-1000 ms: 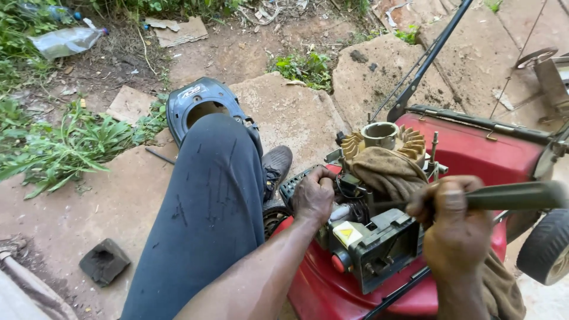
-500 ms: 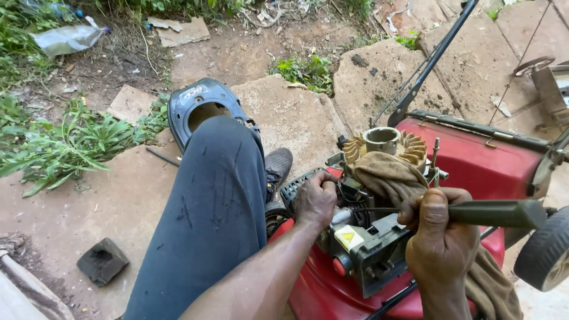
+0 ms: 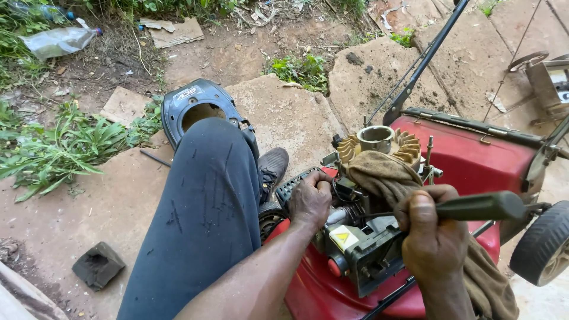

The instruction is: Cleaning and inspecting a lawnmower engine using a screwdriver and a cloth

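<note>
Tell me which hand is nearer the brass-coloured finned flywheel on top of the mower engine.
Left, narrowly. The left hand rests on the engine just below-left of the flywheel. The right hand, gripping a green-handled tool, sits lower, below-right of it, past the brown rag.

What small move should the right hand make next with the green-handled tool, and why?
Probably press the tool's shaft a little deeper into the engine. The right hand already grips the green-handled tool aimed there, while the left hand steadies the engine's side.
</note>
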